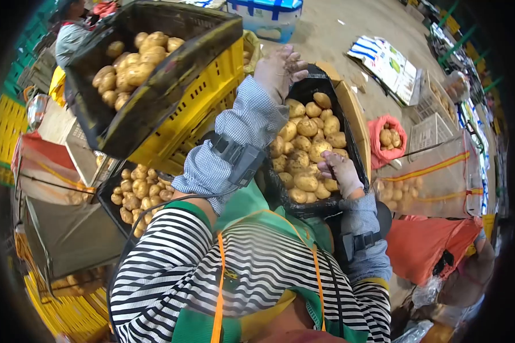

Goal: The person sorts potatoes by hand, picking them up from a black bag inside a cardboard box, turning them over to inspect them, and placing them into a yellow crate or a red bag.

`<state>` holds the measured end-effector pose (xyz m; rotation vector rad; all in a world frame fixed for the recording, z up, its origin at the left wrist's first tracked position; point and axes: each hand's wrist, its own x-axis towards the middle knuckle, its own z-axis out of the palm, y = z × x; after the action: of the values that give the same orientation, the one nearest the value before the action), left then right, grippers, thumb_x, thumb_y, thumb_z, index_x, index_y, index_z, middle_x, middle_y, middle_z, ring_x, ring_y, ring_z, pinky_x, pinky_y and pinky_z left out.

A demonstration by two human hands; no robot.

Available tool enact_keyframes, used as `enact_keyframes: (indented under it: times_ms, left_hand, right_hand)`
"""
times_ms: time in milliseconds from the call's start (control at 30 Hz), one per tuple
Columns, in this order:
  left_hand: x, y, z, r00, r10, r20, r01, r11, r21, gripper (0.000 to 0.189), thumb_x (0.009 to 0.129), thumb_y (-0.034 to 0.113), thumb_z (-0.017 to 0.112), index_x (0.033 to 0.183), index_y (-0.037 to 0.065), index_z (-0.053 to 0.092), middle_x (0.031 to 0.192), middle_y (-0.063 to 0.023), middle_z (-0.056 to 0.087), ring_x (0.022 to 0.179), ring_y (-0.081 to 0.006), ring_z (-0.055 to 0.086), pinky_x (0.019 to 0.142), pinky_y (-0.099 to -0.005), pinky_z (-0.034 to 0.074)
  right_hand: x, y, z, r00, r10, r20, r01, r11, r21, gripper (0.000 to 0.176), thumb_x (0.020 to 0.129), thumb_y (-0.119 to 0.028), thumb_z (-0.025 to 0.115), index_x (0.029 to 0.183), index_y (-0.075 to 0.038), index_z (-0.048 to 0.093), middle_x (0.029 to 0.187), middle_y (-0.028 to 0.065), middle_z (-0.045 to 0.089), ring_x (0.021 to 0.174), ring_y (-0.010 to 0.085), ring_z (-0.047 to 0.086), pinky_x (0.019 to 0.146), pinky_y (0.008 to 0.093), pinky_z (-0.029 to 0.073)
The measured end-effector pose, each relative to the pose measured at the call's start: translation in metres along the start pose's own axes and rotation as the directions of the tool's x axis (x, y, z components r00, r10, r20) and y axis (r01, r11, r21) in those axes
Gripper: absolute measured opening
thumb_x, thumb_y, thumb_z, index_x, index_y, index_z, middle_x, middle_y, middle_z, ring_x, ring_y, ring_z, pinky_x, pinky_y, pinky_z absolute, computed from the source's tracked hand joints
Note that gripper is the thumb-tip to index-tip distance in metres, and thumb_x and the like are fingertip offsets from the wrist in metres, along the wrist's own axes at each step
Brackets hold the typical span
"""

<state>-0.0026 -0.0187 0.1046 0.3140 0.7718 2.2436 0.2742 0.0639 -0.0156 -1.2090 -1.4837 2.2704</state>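
In front of my body stands a carton (349, 117) lined with black plastic (357, 150), filled with potatoes (305, 143). My left hand (277, 71) reaches over the far left corner of this carton, fingers apart and nothing visible in them. Over the right side of the potatoes hovers my right hand (342, 171), its fingers loosely bent and apart; whether the fingertips touch a potato is hard to tell. Both hands seem to wear thin clear gloves, and checked sleeves cover the forearms.
A black-lined yellow crate (189, 108) with potatoes (137, 66) stands high at left. Below it lie more potatoes (140, 191) in a dark-lined container. At right are a pink sack (386, 140) of potatoes and a red bag (432, 246). Another person (74, 37) is at upper left.
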Motion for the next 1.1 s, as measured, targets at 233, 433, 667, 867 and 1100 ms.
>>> enact_keyframes:
  times_ms: [233,433,667,867,1100]
  left_hand:
    - [0.023,-0.007,-0.017,0.991,-0.137,0.007,0.135,0.985,0.104,0.053,0.096,0.026,0.057,0.133,-0.006,0.036,0.125,-0.0254,0.053,0.104,-0.0338,0.061,0.085,-0.0422,0.056]
    - [0.044,-0.001,-0.034,0.999,-0.011,0.038,0.005,0.984,0.176,0.047,0.098,0.027,0.055,0.13,-0.005,0.041,0.12,-0.0243,0.057,0.101,-0.0335,0.064,0.084,-0.043,0.057]
    - [0.043,-0.002,-0.035,0.998,-0.042,0.042,0.031,0.973,0.23,0.046,0.099,0.026,0.054,0.13,-0.005,0.042,0.117,-0.0244,0.059,0.098,-0.0338,0.065,0.081,-0.0429,0.056]
    - [0.02,-0.003,-0.043,0.907,-0.277,0.317,0.141,0.909,0.392,0.049,0.1,0.036,0.05,0.131,-0.001,0.046,0.118,-0.0169,0.06,0.102,-0.0272,0.063,0.085,-0.0383,0.054]
    - [-0.048,-0.026,0.0,0.745,-0.553,0.372,-0.031,0.529,0.848,0.059,0.093,0.034,0.064,0.137,-0.002,0.045,0.129,-0.0148,0.057,0.112,-0.0193,0.058,0.097,-0.0327,0.047]
  right_hand:
    - [0.118,0.015,0.025,0.989,-0.034,0.145,0.113,0.808,-0.578,0.063,0.083,-0.02,0.067,0.138,0.003,0.045,0.119,0.0168,0.064,0.102,0.0212,0.063,0.077,0.029,0.052]
    - [0.219,0.059,0.114,0.982,-0.124,0.143,0.188,0.58,-0.793,0.072,0.076,-0.032,0.075,0.134,0.0,0.048,0.121,0.0251,0.061,0.106,0.032,0.064,0.087,0.0386,0.052]
    - [0.208,0.029,0.101,0.995,0.083,0.052,-0.057,0.918,-0.392,0.033,0.085,-0.023,0.074,0.105,0.0,0.062,0.08,0.0009,0.066,0.062,0.0101,0.057,0.054,0.0246,0.044]
    - [0.1,-0.019,0.038,0.869,-0.048,0.492,-0.135,0.934,0.33,0.034,0.096,-0.023,0.056,0.124,-0.004,0.052,0.106,0.0062,0.061,0.08,0.0148,0.055,0.063,0.0247,0.044]
    - [-0.007,-0.027,0.037,0.907,-0.252,0.337,0.003,0.805,0.593,0.048,0.093,-0.032,0.058,0.129,-0.002,0.05,0.11,0.0103,0.063,0.087,0.019,0.059,0.066,0.0281,0.048]
